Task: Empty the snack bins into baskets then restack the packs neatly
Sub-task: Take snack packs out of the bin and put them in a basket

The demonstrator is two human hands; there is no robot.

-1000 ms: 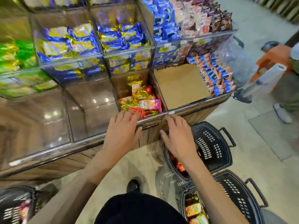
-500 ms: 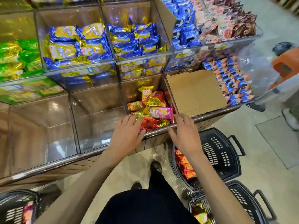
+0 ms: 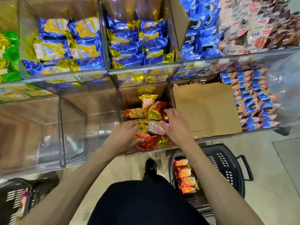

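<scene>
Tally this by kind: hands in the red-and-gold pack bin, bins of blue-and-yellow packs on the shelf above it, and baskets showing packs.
Hands in the red-and-gold pack bin: 2, left hand and right hand
Blue-and-yellow pack bins above: 2, left bin and right bin
Baskets showing packs: 2, right basket and lower-left basket
Total: 6

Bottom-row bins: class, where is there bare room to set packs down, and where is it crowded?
Free: the two clear bins left of the red-and-gold packs, and the cardboard sheet to their right. Crowded: among those packs, where the left hand and right hand reach.
</scene>
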